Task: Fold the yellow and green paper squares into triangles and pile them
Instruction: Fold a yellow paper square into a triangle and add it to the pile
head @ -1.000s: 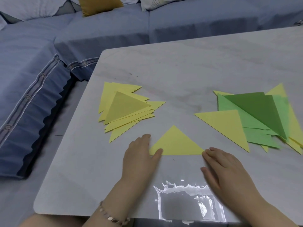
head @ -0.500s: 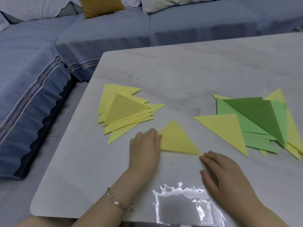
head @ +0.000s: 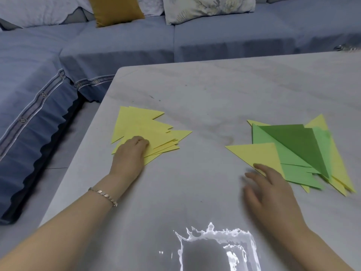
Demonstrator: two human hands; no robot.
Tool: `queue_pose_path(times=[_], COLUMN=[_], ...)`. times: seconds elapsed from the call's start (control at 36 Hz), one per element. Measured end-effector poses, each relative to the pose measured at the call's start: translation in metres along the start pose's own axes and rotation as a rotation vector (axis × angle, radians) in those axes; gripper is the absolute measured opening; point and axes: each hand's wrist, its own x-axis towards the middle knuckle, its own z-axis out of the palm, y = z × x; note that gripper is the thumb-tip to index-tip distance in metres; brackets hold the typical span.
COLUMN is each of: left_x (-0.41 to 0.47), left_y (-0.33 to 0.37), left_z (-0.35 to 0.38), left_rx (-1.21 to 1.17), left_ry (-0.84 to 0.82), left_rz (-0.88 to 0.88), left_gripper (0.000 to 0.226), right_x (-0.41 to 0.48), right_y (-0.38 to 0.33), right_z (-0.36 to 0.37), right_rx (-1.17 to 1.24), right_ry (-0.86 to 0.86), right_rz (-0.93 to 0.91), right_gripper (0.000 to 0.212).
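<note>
On the left of the grey table (head: 214, 98) lies a fanned pile of folded yellow triangles (head: 140, 124). My left hand (head: 130, 153) rests on the pile's near side, its fingers curled on the top yellow triangle (head: 168, 137). A mixed heap of yellow and green papers (head: 304, 149) lies on the right. A yellow triangle (head: 259, 155) lies at the heap's near left. My right hand (head: 271, 190) is blurred, with its fingers stretched out, and the fingertips touch that triangle's near edge.
A blue sofa (head: 97, 55) with cushions wraps round the table's far and left sides. A mustard cushion (head: 115, 10) leans at the back. Bright glare (head: 214, 249) sits on the table's near edge between my arms.
My left hand has carried the folded yellow triangle from the table's middle to the left pile. My right hand has moved right to the yellow triangle on the mixed heap.
</note>
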Motion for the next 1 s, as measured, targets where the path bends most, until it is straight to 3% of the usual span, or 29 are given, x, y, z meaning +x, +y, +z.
queue_pose_path(times=[0.06,0.14,0.28,0.39,0.47,0.61,0.75,0.86,1.0], left_x=[-0.005,-0.009,-0.015,-0.035,-0.052,-0.072,-0.083,-0.093,-0.098], left_y=[0.006,0.012,0.024,0.049,0.067,0.091,0.101,0.106,0.103], left_z=[0.000,0.000,-0.003,-0.008,-0.013,-0.017,-0.015,0.002,0.029], left_rx=[-0.025,-0.043,-0.112,-0.281,-0.373,-0.483,-0.523,-0.478,-0.390], left_ry=[-0.032,-0.057,0.017,0.070,0.032,-0.032,0.087,0.109,0.078], left_rz=[0.008,-0.023,-0.112,-0.049,0.017,0.067,0.190,0.344,0.386], left_gripper=[0.034,0.049,0.038,0.043,0.049,0.056,0.041,0.034,0.033], right_x=[0.011,0.026,0.046,0.053,0.051,0.041,0.038,0.039,0.040], right_y=[0.005,0.011,0.012,0.016,0.015,0.005,-0.015,-0.034,-0.042], right_z=[-0.002,-0.007,-0.013,-0.011,-0.010,-0.010,-0.013,0.000,0.029], right_rx=[-0.050,-0.091,-0.061,0.047,0.170,0.441,0.695,0.667,0.357], right_ry=[0.005,-0.059,-0.131,-0.113,-0.040,0.021,-0.146,-0.217,-0.241], right_rz=[0.065,0.206,0.448,0.508,0.444,0.296,0.168,0.080,-0.022], right_gripper=[0.032,0.051,0.075,0.079,0.073,0.037,0.030,0.030,0.017])
